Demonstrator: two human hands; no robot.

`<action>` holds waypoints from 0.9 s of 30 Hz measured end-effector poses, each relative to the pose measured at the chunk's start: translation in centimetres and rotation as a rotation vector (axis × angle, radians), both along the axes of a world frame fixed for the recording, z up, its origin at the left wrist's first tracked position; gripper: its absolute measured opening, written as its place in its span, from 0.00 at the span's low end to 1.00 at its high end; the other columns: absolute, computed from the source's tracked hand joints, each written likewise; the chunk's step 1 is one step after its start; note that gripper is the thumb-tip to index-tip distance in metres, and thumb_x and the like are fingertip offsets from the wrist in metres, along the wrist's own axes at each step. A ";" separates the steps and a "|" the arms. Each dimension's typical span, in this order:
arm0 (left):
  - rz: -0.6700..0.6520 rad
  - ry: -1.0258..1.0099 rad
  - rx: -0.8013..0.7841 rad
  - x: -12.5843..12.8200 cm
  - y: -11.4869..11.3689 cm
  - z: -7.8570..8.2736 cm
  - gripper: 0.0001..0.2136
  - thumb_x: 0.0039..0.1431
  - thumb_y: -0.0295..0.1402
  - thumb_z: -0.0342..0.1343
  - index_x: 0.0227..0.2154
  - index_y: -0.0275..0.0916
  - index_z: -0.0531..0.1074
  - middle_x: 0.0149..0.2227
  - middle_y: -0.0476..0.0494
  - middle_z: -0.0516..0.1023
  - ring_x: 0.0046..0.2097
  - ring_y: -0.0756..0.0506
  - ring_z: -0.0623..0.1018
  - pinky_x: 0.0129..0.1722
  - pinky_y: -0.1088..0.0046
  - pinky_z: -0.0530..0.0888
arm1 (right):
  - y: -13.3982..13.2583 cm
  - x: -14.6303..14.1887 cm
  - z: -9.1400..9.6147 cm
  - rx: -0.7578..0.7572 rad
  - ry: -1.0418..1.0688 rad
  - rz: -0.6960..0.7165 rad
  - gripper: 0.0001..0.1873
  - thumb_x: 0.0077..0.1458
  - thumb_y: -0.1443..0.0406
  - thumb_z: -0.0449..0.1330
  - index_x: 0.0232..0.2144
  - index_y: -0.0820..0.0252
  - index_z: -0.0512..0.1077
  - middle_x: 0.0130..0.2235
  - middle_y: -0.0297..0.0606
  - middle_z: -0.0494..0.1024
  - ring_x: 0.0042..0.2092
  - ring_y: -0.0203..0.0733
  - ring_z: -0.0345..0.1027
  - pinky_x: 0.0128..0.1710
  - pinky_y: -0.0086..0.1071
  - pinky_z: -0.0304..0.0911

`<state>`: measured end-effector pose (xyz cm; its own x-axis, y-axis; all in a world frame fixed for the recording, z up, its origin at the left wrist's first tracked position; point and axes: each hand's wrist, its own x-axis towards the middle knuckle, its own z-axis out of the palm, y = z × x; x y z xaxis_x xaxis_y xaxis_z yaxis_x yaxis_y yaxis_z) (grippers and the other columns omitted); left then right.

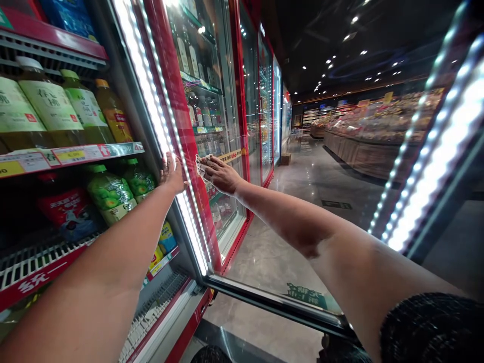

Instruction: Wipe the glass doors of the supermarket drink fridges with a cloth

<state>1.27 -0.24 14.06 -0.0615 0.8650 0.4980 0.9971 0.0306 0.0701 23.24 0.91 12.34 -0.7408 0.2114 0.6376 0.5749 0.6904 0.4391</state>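
My right hand (221, 174) lies nearly flat over a pale, crumpled cloth (199, 165), pressing it to the inside of an open glass cooler door (272, 252). Only the cloth's edge shows past the fingertips. To the left, my left hand (173, 174) rests against the bright light strip (157, 101) at the door's hinge side, fingers up and thumb apart, with nothing seen in it. Both arms are stretched forward. Green-labelled drink bottles (109, 189) stand on the shelf beside my left forearm.
Upper bottles (49, 101) stand behind a price-tag rail (71, 155) at left. The door's dark bottom frame (276, 300) crosses low in front. Beyond the glass are red-framed coolers (242, 101), a shiny floor (302, 186) and a wood-sided display counter (363, 151).
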 end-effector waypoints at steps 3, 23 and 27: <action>-0.059 -0.073 0.073 1.9 -0.1 -0.4 0.50 0.56 0.30 0.62 0.74 0.33 0.37 0.76 0.34 0.25 0.76 0.33 0.35 0.74 0.56 0.46 | -0.2 1.4 0.2 0.022 0.083 0.014 0.30 0.67 0.76 0.50 0.68 0.56 0.62 0.72 0.37 0.59 0.74 0.45 0.45 0.76 0.52 0.41; -0.118 -0.175 0.067 4.4 1.0 -1.6 0.59 0.50 0.23 0.63 0.72 0.28 0.22 0.72 0.28 0.14 0.73 0.35 0.27 0.74 0.61 0.45 | -4.2 9.6 -0.6 0.010 0.131 -0.010 0.26 0.70 0.72 0.49 0.67 0.54 0.64 0.70 0.38 0.63 0.73 0.46 0.49 0.75 0.51 0.47; -0.107 -0.169 0.075 4.6 0.8 -1.5 0.59 0.50 0.24 0.62 0.72 0.28 0.21 0.72 0.30 0.14 0.72 0.36 0.23 0.74 0.60 0.40 | -5.0 11.1 -0.4 0.023 0.226 -0.052 0.28 0.70 0.72 0.50 0.68 0.54 0.62 0.71 0.38 0.61 0.74 0.46 0.45 0.76 0.52 0.43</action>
<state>5.92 0.52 12.54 -0.0592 0.8319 0.5517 0.9682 -0.0868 0.2348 34.30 -4.07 11.93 -0.5668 0.2287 0.7915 0.6951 0.6484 0.3104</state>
